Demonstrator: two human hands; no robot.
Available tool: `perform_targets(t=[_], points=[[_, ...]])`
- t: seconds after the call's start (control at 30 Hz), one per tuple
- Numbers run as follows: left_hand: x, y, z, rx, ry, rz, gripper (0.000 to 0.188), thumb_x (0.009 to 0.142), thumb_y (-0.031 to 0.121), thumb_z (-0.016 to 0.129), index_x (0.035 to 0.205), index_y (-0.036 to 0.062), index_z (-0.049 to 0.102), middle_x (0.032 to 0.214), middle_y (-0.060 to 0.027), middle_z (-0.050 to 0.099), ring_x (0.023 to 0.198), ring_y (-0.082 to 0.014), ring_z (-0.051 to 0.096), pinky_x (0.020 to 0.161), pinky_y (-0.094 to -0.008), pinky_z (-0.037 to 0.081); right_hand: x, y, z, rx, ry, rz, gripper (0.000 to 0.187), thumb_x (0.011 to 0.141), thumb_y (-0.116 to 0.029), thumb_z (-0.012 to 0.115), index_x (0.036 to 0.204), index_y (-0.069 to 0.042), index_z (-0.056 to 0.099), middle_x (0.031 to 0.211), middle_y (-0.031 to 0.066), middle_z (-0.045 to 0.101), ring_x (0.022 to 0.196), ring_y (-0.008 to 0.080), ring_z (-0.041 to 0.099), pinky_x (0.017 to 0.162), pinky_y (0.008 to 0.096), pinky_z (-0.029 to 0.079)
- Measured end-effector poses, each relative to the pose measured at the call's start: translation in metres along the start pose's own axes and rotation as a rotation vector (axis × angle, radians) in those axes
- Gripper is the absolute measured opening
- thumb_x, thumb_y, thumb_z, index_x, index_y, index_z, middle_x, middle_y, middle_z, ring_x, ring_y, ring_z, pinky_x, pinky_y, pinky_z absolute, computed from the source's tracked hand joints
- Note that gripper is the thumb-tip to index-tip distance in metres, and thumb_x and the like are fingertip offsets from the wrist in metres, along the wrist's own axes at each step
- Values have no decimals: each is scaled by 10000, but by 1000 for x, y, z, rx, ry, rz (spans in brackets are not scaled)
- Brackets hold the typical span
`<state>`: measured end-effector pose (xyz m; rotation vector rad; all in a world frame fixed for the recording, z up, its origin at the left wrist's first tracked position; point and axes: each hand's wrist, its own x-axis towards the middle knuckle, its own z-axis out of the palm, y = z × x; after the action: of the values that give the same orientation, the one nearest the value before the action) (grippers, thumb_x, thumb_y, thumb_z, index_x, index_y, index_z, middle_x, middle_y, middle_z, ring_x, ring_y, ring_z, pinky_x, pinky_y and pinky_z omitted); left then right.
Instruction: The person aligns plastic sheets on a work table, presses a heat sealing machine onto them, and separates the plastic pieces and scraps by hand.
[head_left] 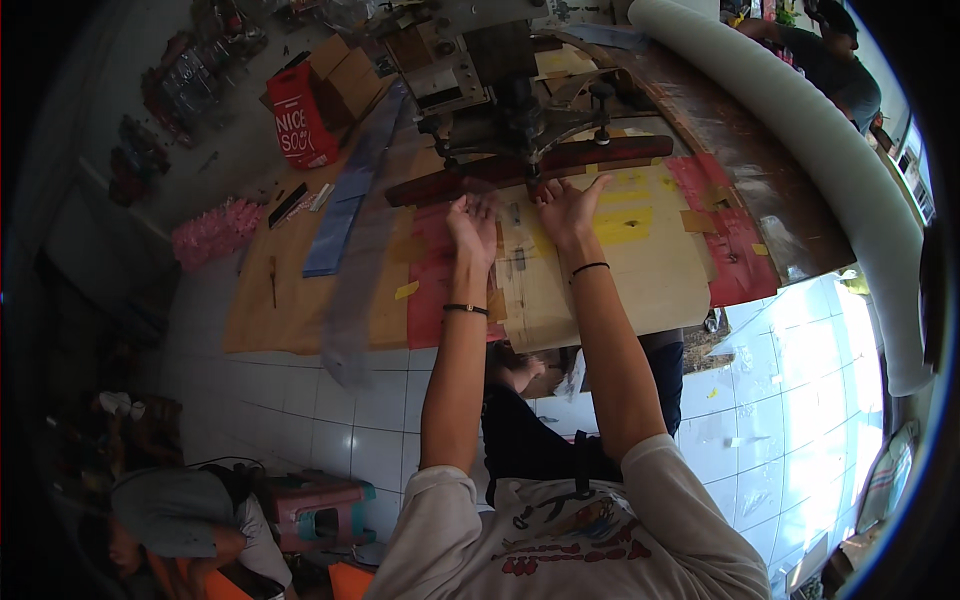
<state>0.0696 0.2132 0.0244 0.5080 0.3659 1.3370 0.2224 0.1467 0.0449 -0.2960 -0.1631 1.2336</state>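
Note:
Both my hands are over a cream board (600, 285) on the table, just in front of a long dark red bar (610, 155) under a press machine (510, 110). My left hand (475, 225) is palm up near the red taped strip on the board's left; its fingers look apart and slightly blurred, with nothing visible in them. My right hand (570, 210) is also palm up, thumb spread and fingers loosely bent, holding nothing I can see. Yellow tape patches (625, 225) lie beside it. A clear plastic sheet (350, 330), blurred, hangs over the table's front edge to the left.
Blue plastic strips (340, 220) lie on the wooden table's left side. Behind them stand a red bag (300, 120) and a cardboard box (345, 75). A large pale roll (800, 140) runs along the right. One person sits lower left (180, 510); another is far right (835, 70).

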Motion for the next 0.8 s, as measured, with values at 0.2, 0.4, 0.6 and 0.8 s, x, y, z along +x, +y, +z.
perform_targets(t=[0.2,0.4,0.6,0.8], points=[[0,1,-4,-110,41,-43,150,997,166,451,894,65,492,909,-86,537,938,-276,594,902,-442,546,-5,2,4,-56,67,-33,1302,798,-971,271,1618,0,-14,1639,201,196,1169,285,407,1071,404,342],[4,-1,-4,-80,68,-13,195,996,198,447,854,70,491,974,-129,575,1037,-305,586,1052,-482,475,-3,3,5,-29,105,-38,1297,801,-968,285,1611,23,70,1318,173,444,974,248,401,967,380,372],[7,-4,-6,-98,88,-9,194,992,190,445,848,66,487,964,-138,586,1026,-308,592,1033,-480,494,-1,3,4,-34,134,-46,1292,806,-966,282,1606,30,88,1211,145,455,925,236,380,942,363,370],[4,-5,0,-129,148,-15,157,989,148,437,867,66,491,894,-77,538,954,-295,615,937,-435,531,-4,2,7,-19,118,-45,1303,795,-974,284,1608,24,82,1350,167,444,983,241,388,1000,361,349]])
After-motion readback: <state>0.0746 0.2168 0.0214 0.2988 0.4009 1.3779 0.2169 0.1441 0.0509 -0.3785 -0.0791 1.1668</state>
